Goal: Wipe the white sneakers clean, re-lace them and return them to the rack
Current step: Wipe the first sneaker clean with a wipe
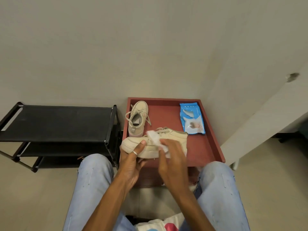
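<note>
Rack (56,122) left of tray (166,112), wipes pack (191,120) inside

home entryway (plain walls), shoe rack (58,122)

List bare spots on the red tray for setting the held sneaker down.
Free: the tray strip between standing sneaker and wipes pack; its near right corner, below the pack. Crowded: near left, where left hand and right hand work the held sneaker with a wipe.

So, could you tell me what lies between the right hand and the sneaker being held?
A crumpled white wipe, held by the right hand against the sneaker, as the head view shows.
</note>
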Action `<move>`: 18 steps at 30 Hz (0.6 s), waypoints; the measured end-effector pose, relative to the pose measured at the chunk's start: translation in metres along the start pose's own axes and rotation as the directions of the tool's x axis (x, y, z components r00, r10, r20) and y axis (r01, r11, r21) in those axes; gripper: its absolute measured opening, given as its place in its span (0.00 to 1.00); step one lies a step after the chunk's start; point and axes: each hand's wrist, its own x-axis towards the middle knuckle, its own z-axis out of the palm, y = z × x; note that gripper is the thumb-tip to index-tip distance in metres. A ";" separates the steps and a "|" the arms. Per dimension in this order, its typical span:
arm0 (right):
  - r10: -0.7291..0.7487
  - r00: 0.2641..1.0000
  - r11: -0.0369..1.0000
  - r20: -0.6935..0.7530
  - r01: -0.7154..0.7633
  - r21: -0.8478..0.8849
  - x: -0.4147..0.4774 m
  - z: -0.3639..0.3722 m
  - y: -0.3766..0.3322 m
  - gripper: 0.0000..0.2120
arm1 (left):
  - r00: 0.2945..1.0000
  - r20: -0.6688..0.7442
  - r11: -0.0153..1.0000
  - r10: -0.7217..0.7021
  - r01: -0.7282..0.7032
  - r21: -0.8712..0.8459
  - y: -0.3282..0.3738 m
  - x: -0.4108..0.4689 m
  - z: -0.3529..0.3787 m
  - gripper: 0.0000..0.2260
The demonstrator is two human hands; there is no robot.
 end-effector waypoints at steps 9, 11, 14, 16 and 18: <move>-0.006 0.989 0.989 0.145 0.027 -0.148 -0.008 0.016 0.037 0.14 | 0.998 0.066 0.981 -0.022 0.009 0.196 -0.001 0.004 -0.016 0.38; 0.055 0.986 0.992 0.157 -0.036 -0.120 -0.008 0.015 0.039 0.14 | 0.997 0.071 0.970 -0.027 0.009 0.244 -0.003 0.003 -0.015 0.37; 0.131 0.978 0.990 0.160 -0.121 -0.073 -0.004 0.013 0.031 0.13 | 0.997 0.072 0.947 -0.010 -0.014 0.322 -0.005 0.003 -0.015 0.37; 0.097 0.977 0.993 0.188 -0.083 -0.078 -0.001 0.018 0.019 0.14 | 0.996 0.088 0.912 0.015 -0.050 0.407 -0.004 0.004 -0.018 0.36; 0.049 0.970 0.997 0.239 -0.034 -0.070 -0.003 0.028 0.006 0.15 | 0.993 0.112 0.856 0.035 -0.088 0.509 -0.002 0.005 -0.021 0.34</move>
